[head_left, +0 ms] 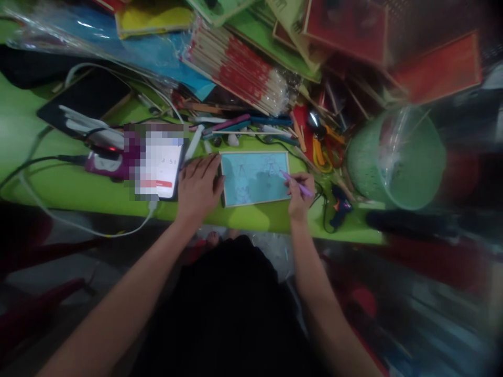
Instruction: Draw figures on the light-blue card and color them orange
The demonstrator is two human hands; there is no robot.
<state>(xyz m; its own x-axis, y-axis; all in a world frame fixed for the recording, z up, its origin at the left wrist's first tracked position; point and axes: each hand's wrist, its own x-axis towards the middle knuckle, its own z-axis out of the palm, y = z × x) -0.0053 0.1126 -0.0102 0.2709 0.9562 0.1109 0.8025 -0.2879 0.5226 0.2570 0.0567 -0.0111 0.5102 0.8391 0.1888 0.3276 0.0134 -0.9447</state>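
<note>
A blue card with a pale wooden frame (255, 180) lies on the green table (271, 225), with faint line drawings on it. Between the fingers of my right hand (301, 193) is a purple pen (301, 186), its tip at the upper right part of the card. My left hand (200, 183) lies flat, fingers stretched out, beside the card's left edge. Just left of that hand sits a phone (165, 162) with a lit screen and a white cable plugged in.
A purple power strip (104, 159) with cables stands at left, near a dark flat box (90, 99). Pens and orange-handled scissors (320, 154) lie behind the card. At right are a glue gun (340, 207) and a green bucket (396, 157). Bundled sticks (239, 65) lie at the back.
</note>
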